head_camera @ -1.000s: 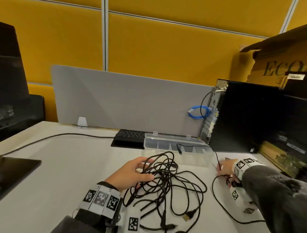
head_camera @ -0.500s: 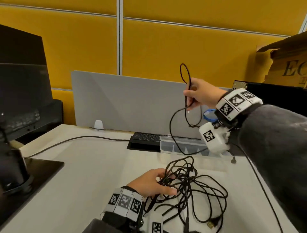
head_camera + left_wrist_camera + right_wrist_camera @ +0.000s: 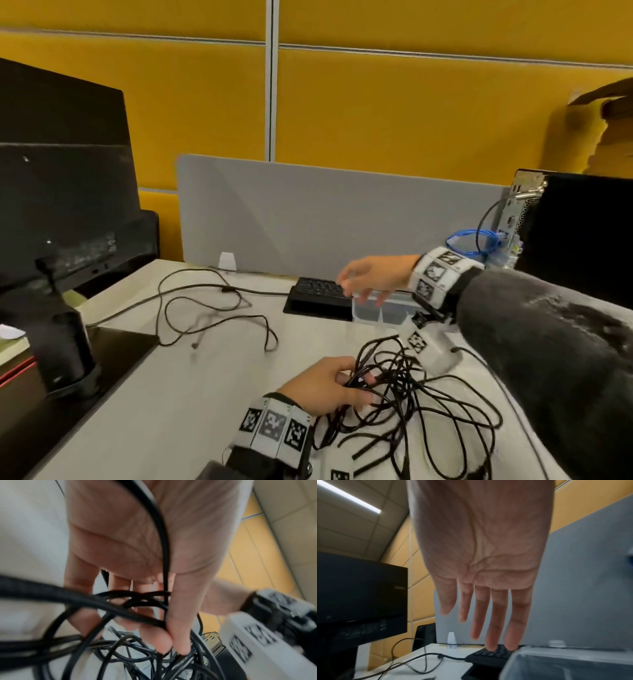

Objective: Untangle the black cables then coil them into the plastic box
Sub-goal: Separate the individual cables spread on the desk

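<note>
**Left hand pinches the tangle, right hand hangs spread over the box**

The left hand [image 3: 323,385] lies on the white desk [image 3: 164,404] at about 6 o'clock in the head view, thumb and fingers pinching several strands of the tangled black cables [image 3: 421,407]; the wrist view shows the strands clamped between thumb and fingertip; the rest of the bundle sprawls toward 4 o'clock. The right hand [image 3: 373,277] hovers at about 3 o'clock, fingers spread and straight, holding nothing; its fingertips hang just above the near-left corner of the clear plastic box [image 3: 376,311], which holds no cable in view. A loose black cable [image 3: 212,308] lies apart at 9 o'clock, toward the monitor [image 3: 61,192]; a black keyboard [image 3: 318,291] sits touching the box's left end, before the grey divider [image 3: 325,212].
</note>
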